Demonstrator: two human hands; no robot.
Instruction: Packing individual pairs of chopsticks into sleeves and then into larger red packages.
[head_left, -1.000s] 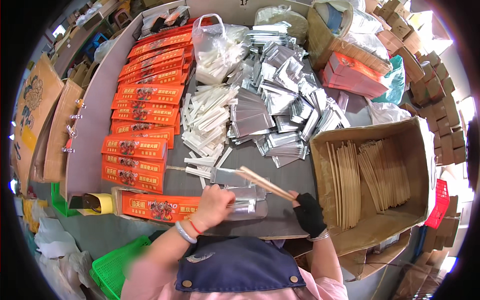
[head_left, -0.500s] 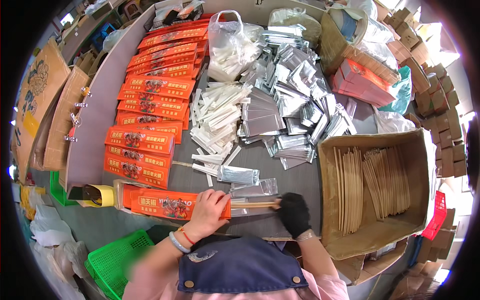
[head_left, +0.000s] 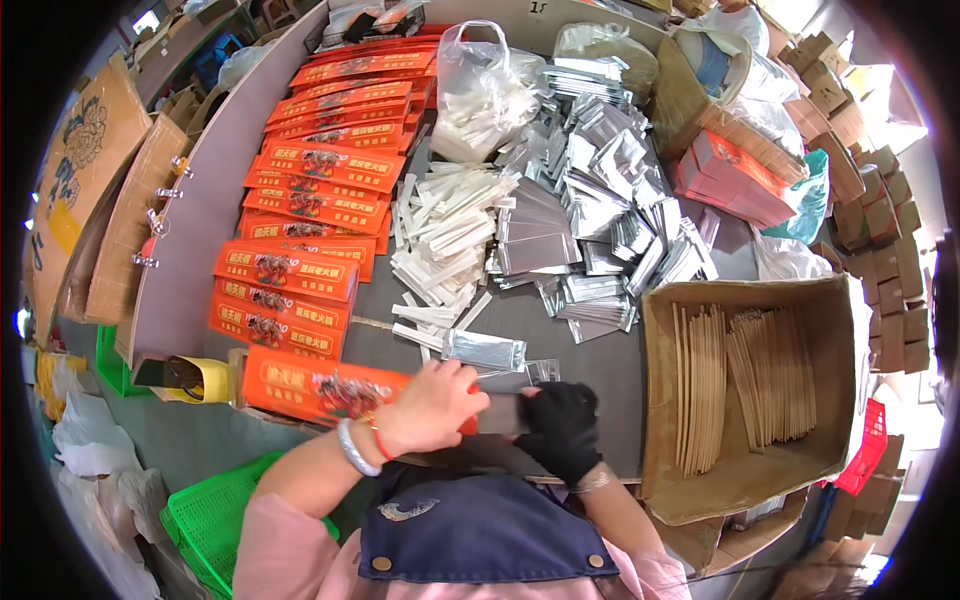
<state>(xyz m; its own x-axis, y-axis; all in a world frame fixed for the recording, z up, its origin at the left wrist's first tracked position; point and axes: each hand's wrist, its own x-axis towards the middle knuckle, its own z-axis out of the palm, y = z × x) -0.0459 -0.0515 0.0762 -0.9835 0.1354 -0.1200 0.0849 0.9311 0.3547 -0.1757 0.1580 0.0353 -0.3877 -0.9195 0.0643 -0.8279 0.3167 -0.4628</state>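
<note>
My left hand (head_left: 432, 410) is closed on the right part of a red printed paper chopstick sleeve (head_left: 312, 386), which lies near the table's front edge and looks slightly blurred. Just right of the sleeve's end, my right hand (head_left: 562, 432) in a black fingerless glove has its fingers curled. What they pinch, if anything, is hidden and smeared. No chopsticks show between the hands. Behind them lie a silver flat packet (head_left: 484, 350) and a clear packet (head_left: 542, 372), partly covered by the glove.
Rows of red sleeves (head_left: 325, 165) lie at left. White paper strips (head_left: 450, 235) and silver packets (head_left: 610, 180) are heaped mid-table, below a clear plastic bag (head_left: 475, 100). At right stands a cardboard box (head_left: 665, 490) holding wooden chopsticks (head_left: 775, 375). A green basket (head_left: 205, 515) sits below left.
The chopsticks between my hands have gone from sight at the sleeve's open end. My right hand has moved left, closer to my left hand. The sleeve has shifted slightly up and left.
</note>
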